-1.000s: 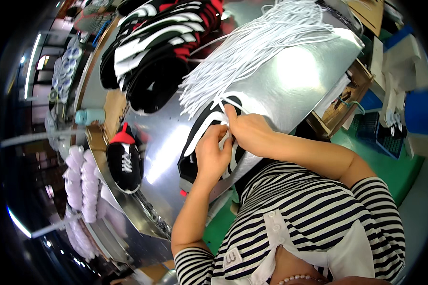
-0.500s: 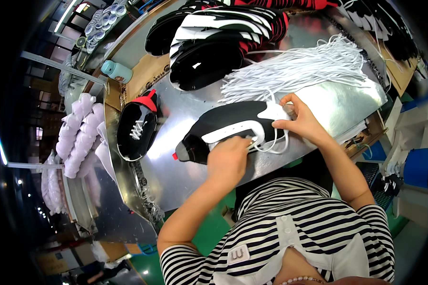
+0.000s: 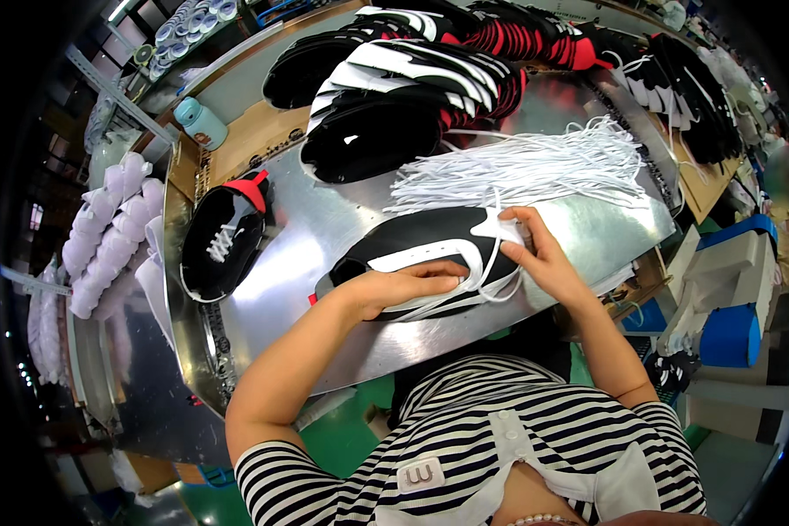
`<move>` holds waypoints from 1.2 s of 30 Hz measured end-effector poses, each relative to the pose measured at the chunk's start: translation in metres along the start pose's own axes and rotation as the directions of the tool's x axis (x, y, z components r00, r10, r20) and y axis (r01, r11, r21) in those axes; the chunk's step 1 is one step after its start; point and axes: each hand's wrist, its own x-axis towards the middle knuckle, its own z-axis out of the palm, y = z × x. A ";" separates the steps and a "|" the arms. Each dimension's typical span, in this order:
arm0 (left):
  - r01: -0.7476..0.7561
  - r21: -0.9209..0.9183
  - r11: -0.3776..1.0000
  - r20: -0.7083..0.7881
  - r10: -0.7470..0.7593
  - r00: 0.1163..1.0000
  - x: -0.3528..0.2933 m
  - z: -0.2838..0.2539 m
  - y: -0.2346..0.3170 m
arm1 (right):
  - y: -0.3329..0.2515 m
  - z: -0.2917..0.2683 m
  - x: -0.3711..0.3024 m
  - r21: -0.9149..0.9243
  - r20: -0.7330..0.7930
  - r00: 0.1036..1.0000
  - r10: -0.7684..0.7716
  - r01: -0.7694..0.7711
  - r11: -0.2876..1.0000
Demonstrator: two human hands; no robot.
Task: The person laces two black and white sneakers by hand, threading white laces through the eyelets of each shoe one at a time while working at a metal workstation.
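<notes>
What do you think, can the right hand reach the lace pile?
Probably yes: the lace pile lies just beyond the right hand, and nothing seems to block the way, though that hand is at the shoe.

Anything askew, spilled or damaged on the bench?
Nothing clearly spilled or damaged. Minor: the white lace bundle lies a bit untidy, with a loose strand straying toward the stacked shoe uppers.

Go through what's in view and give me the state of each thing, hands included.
Left hand: fingers on the near upper
Right hand: at the near upper's white end
Near upper: lying on its side
Its white lace: looped, slack
Left-side upper: laced
Spare laces: loose, piled
Other uppers: stacked, overlapping
Blue bottle: standing
</notes>
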 end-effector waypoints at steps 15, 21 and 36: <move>-0.311 0.002 0.950 -0.340 0.293 0.894 -0.012 0.027 -0.006 | -0.036 -0.004 -0.024 0.217 -0.043 0.980 -0.195 0.199 0.955; -0.503 0.646 0.574 -0.214 0.769 0.603 -0.048 0.047 0.022 | -0.055 -0.001 -0.069 0.182 -0.063 0.963 -0.262 0.269 0.946; -0.052 0.037 0.998 -0.437 0.063 0.897 -0.003 -0.005 -0.017 | -0.012 0.003 -0.017 0.168 0.158 0.987 -0.023 -0.004 0.986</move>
